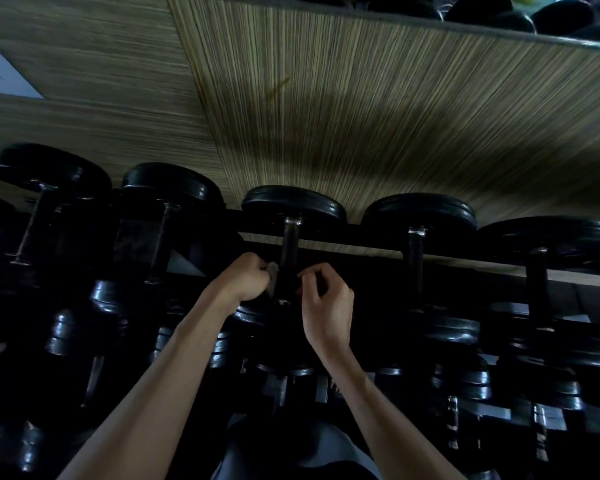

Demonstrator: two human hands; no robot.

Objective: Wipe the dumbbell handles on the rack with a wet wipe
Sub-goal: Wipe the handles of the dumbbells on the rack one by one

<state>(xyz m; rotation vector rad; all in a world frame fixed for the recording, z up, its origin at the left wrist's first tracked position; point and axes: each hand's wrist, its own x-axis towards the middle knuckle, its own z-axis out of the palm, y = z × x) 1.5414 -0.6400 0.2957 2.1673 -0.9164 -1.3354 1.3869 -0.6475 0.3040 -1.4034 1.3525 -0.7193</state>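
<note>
Both bare hands reach up to the dark knurled handle (289, 261) of the middle black round-headed dumbbell (293, 206) on the top rail of the black steel rack (361, 241); the left hand (248, 278) closes its grip on a crumpled pale grey wet wipe (272, 273), pressed against the handle's left side. The right hand (326, 299) sits just right of the handle, fingers curled; whether its grip holds anything I cannot tell; more black dumbbells (418, 213) line the rail, before a striped wood-grain wall (361, 116).
</note>
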